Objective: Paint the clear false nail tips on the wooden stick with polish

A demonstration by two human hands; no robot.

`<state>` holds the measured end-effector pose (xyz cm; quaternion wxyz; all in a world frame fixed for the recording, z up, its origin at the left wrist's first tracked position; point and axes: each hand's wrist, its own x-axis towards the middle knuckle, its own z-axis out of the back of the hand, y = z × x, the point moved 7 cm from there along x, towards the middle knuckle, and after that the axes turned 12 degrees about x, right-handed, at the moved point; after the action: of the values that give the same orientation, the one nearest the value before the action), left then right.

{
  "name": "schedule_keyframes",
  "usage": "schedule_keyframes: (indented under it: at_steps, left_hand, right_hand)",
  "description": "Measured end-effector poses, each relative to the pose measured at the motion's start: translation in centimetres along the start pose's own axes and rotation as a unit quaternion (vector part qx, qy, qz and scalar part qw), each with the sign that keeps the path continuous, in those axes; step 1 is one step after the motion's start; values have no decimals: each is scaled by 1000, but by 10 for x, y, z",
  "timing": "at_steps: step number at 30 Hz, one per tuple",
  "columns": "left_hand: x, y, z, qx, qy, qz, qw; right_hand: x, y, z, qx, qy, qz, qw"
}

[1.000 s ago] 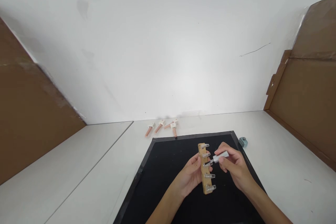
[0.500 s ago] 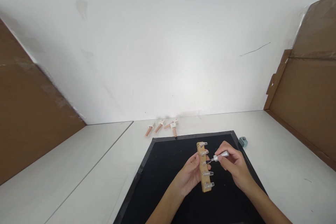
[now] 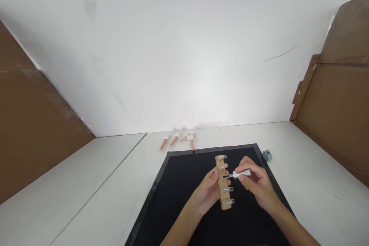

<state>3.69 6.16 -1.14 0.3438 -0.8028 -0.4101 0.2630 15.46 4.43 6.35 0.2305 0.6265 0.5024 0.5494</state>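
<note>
My left hand (image 3: 210, 189) is closed around a narrow wooden strip (image 3: 225, 200), held tilted over the black mat. A row of clear nail tips (image 3: 228, 189) sticks out from the strip toward the right. In my right hand (image 3: 258, 182), thumb and fingers pinch the silver handle of a nail polish brush (image 3: 241, 173). The dark bristles of the brush lie against the middle nail tip. Some left-hand fingers are hidden behind the strip.
A black mat (image 3: 184, 177) with a grey border lies on the white table. Several pink sticks with white heads (image 3: 191, 144) lie behind it. A small teal block with a dark round top (image 3: 267, 156) stands at its right edge. Cardboard panels (image 3: 340, 123) flank the table.
The brush has moved slightly left along the middle nail tip and lies more level. The wooden strip has shifted a little left and up in my left hand.
</note>
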Motion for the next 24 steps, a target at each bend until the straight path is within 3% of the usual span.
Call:
schedule_keyframes:
  at_steps: [13, 24]
  left_hand:
    - [0, -2, -3, 2, 3, -2, 1000]
    - [-2, -1, 1, -11, -3, -2, 1000]
  right_hand:
    - [1, -3, -2, -33, 35, 0, 999]
    - [2, 0, 5, -23, -37, -1, 999]
